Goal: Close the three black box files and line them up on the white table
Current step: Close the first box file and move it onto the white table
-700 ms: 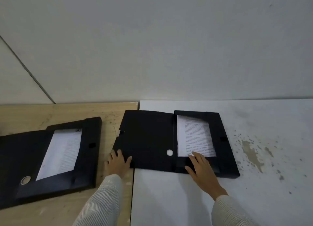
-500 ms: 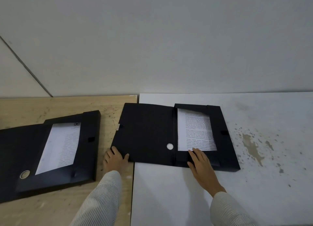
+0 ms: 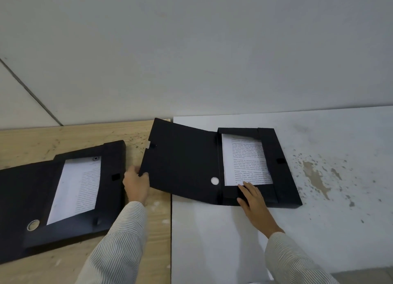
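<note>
Only 2 black box files are seen; the left box file (image 3: 63, 196), lying open on the wooden table (image 3: 85, 139), is cut off at the frame's left edge, and the print on its sheet cannot be read. The right box file (image 3: 223, 164) lies open across the seam onto the white table (image 3: 212, 241), long axis running away from the viewer, its lid (image 3: 180, 158) raised leftward. The left hand (image 3: 137, 182) is clamped on the lid's near-left corner. The right hand (image 3: 254, 196) is pressed flat, fingers together, on the tray's near rim.
</note>
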